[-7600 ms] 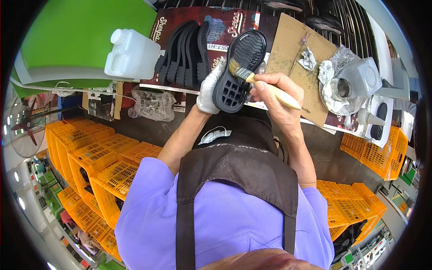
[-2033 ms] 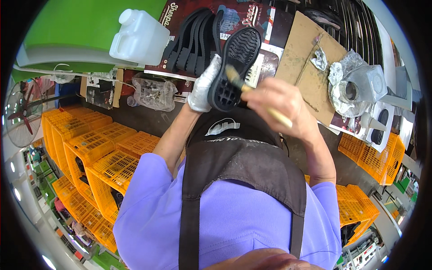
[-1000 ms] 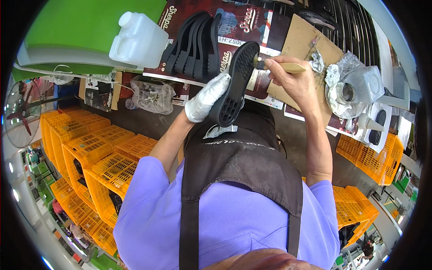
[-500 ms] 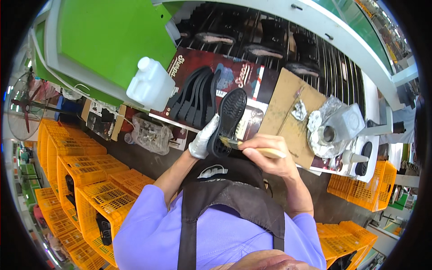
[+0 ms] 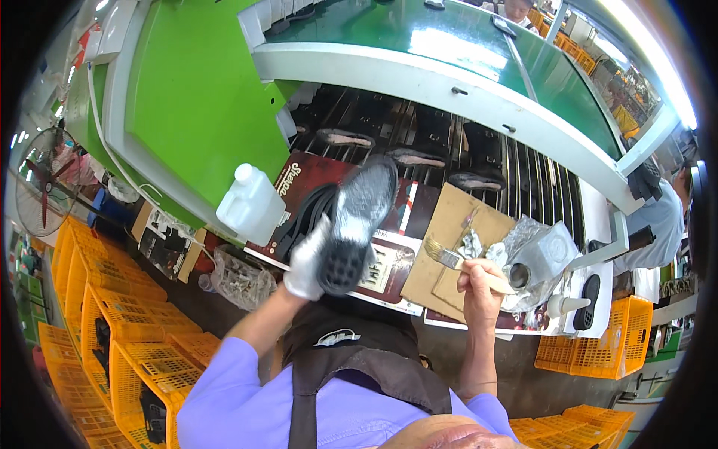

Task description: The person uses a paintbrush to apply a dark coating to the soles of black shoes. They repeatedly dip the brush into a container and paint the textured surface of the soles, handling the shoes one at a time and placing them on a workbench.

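Observation:
My left hand, in a white glove, holds a black shoe sole by its lower end, tread side towards me, lifted over the work surface. My right hand grips a wooden-handled brush with its bristles pointing left, apart from the sole. The brush hovers above a brown cardboard sheet. Just right of my right hand stands a small round tin on crumpled foil.
A white plastic jug and a stack of black soles lie left of the held sole. Behind runs a roller conveyor carrying soles under a green machine housing. Orange crates stand at lower left. Another person stands far right.
The camera has tilted up, showing the green machine and conveyor. My right hand has drawn the brush off the sole to the right, while my left hand has lifted the sole forward.

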